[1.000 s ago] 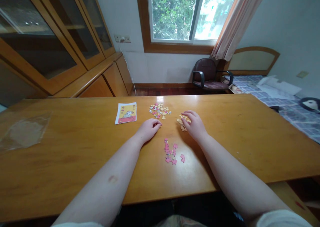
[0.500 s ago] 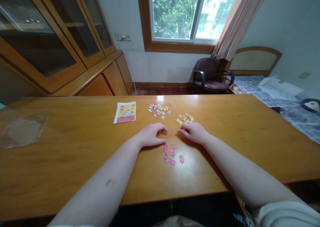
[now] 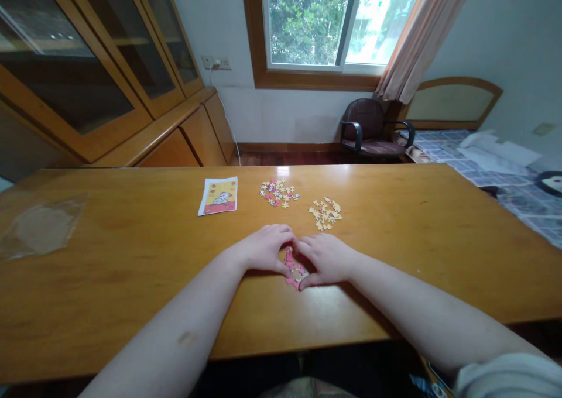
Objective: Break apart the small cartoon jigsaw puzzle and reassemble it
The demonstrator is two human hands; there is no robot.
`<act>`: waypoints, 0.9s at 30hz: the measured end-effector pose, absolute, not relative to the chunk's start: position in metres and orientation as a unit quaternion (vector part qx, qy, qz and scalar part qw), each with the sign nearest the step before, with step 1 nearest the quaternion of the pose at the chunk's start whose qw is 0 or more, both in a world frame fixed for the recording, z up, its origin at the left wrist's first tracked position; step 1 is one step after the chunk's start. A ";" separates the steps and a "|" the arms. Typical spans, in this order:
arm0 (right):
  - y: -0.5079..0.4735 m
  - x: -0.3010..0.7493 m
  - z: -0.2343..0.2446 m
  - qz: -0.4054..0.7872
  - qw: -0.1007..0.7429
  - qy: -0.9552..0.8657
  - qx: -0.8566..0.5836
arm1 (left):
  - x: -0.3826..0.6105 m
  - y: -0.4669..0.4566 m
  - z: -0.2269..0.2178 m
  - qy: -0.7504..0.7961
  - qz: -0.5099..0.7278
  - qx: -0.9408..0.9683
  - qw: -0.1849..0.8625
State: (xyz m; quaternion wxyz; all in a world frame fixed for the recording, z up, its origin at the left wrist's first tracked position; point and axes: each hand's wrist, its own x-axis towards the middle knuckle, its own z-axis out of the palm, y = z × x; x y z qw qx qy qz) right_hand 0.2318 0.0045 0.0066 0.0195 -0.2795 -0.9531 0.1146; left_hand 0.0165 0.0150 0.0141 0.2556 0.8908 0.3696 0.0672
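Observation:
My left hand [image 3: 262, 250] and my right hand [image 3: 325, 259] are cupped together on the wooden table [image 3: 132, 281], fingers curled around a small heap of pink puzzle pieces [image 3: 293, 273]. The hands hide most of that heap. Farther back lie a cluster of yellow pieces [image 3: 325, 213] and a mixed pile of pink, white and yellow pieces [image 3: 278, 192]. A picture card [image 3: 217, 195] lies to the left of them.
A clear plastic bag [image 3: 41, 225] lies at the table's left end. Wooden cabinets [image 3: 100, 70] line the left wall. A dark armchair [image 3: 372, 127] stands under the window, and a bed [image 3: 496, 170] is at the right.
Both hands drew back from the far piles toward me and closed in around the pink pieces, pushing them into a tighter heap.

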 end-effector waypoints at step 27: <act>0.010 0.211 0.004 0.091 0.098 -0.900 -0.416 | -0.008 0.039 0.000 0.455 0.119 0.854 0.221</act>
